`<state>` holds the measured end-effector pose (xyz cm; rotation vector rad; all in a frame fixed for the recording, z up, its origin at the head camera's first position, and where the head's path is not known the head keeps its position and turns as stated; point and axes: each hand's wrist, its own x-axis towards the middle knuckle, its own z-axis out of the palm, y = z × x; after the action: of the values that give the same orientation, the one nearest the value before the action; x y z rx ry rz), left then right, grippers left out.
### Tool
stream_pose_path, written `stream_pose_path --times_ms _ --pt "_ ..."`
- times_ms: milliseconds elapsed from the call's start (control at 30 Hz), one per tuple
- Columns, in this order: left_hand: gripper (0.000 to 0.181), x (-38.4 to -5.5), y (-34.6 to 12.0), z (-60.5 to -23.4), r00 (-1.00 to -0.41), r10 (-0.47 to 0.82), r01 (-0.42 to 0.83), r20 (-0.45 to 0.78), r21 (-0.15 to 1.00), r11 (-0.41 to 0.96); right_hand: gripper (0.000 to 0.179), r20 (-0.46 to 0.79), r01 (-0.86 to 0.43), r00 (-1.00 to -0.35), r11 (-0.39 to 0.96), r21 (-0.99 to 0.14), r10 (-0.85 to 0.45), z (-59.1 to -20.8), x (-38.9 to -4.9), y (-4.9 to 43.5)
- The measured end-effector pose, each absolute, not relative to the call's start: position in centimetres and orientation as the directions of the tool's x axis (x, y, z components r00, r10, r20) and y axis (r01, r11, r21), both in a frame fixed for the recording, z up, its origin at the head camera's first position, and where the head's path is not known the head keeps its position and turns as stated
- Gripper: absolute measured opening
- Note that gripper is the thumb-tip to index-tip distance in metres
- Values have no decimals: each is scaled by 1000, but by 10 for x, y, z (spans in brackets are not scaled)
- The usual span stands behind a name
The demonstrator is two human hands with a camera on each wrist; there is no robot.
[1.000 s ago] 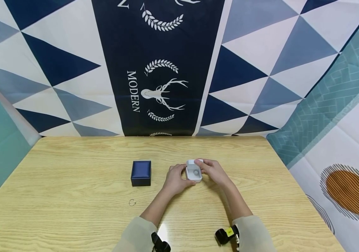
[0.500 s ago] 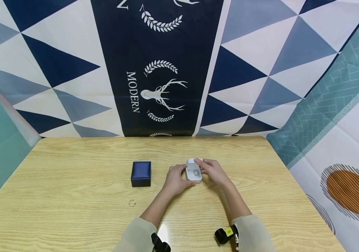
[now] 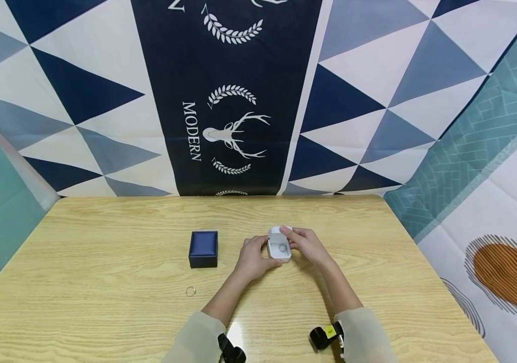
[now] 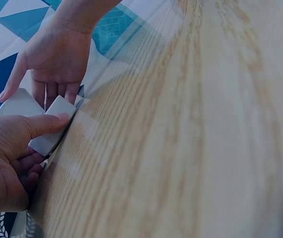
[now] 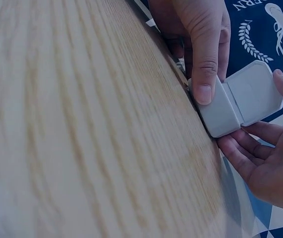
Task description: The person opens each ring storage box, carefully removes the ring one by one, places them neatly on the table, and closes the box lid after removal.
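Observation:
A small white ring box (image 3: 279,257) stands on the table with its lid (image 5: 256,94) raised. In the head view a ring (image 3: 282,248) shows inside it. My left hand (image 3: 252,259) grips the base from the left, its thumb along the near side and its fingers round the far side. From the right, my right hand (image 3: 308,247) holds the box, thumb on the lid's edge and fingers low beside the base. Both hands also appear around the box in the left wrist view, where the base (image 4: 57,126) partly hides the right fingertips.
A dark blue box (image 3: 204,246), lid down, sits left of my hands. Nearer to me lies a loose ring (image 3: 187,291). The wooden table (image 3: 104,252) ends at a patterned cloth backdrop (image 3: 231,60).
The white box's lid has tilted up and back a little under my right thumb. My left hand has kept its place on the base.

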<state>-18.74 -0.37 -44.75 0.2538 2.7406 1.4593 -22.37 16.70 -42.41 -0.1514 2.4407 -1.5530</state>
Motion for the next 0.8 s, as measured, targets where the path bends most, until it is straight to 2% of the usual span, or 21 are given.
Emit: stream_pose_path --times_ms 300,533,800 --pt "70 -189 -3 -449 -988 147 127 55 829 544 57 -147 36 -966 453 -891 -213 -423 -225 167" --pt "70 -190 -4 -451 -988 147 127 55 831 541 62 -142 34 -963 418 -908 -230 -421 -224 168" --pt "69 -189 -4 -450 -987 149 134 62 831 541 56 -55 -50 -979 490 -870 -199 -415 -218 180"
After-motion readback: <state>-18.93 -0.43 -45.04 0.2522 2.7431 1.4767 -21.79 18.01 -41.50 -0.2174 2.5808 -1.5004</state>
